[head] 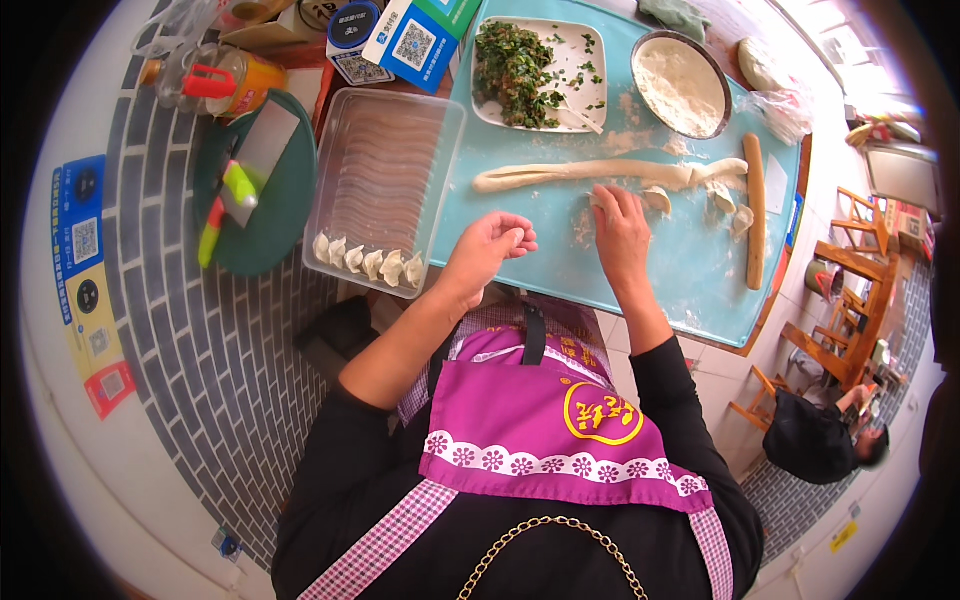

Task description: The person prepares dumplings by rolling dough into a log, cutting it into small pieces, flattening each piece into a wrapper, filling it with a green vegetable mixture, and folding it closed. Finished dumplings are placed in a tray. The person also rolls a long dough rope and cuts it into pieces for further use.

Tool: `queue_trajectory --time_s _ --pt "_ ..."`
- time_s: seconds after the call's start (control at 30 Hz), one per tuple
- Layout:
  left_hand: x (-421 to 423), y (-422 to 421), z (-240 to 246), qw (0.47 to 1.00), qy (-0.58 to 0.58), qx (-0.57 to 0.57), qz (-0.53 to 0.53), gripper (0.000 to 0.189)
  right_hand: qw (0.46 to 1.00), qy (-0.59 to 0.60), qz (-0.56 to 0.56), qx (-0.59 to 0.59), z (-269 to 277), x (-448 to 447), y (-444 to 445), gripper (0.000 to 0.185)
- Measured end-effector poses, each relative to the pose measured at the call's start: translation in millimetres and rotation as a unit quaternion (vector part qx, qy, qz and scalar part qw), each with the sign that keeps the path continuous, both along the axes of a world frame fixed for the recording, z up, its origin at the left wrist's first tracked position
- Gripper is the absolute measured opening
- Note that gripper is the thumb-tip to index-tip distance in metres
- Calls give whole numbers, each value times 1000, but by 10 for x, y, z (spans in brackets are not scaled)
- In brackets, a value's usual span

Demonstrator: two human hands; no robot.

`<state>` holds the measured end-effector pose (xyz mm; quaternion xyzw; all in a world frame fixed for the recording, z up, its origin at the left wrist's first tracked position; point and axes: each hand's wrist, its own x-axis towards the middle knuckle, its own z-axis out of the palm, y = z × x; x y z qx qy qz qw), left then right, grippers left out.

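My left hand [496, 247] hovers over the near edge of the blue-green mat [555, 262], fingers curled, with nothing plainly seen in it. My right hand [622, 229] reaches down to the mat, its fingertips at a small pale piece of dough, partly hidden. Just beyond it lies a long dough rope [577, 174], slit or folded along its length. To its right are dough pieces [658, 200] and a wooden rolling pin [754, 214]. A square white plate [592, 37] holds chopped green filling [510, 75] and a spoon. Several dumplings [373, 264] line the near end of a clear plastic tray [442, 187].
A bowl of flour [679, 86] stands at the mat's far right. Left of the tray, a cleaver [266, 150] and a green-handled tool lie on a round green board [289, 225]. An oil bottle [244, 79] stands behind. A person [814, 439] sits at a far table.
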<state>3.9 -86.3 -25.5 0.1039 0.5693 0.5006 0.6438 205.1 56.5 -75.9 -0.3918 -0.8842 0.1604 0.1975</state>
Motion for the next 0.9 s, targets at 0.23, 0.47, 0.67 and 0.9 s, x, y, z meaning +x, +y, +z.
queue_trajectory --time_s 0.23,0.47,0.67,0.9 --pt "-16 -21 -3 1000 7 -12 4 17 998 -57 -12 -13 34 37 -26 40" --pt "-13 -83 -27 1000 -4 -1 14 16 976 57 -92 -190 95 176 -79 42" --pt "-34 -164 -82 1000 0 -6 -1 20 1000 7 23 -18 17 103 -370 33" --pt "-5 -226 -79 1000 -7 -13 17 16 983 -92 -128 -97 180 -8 -337 42"
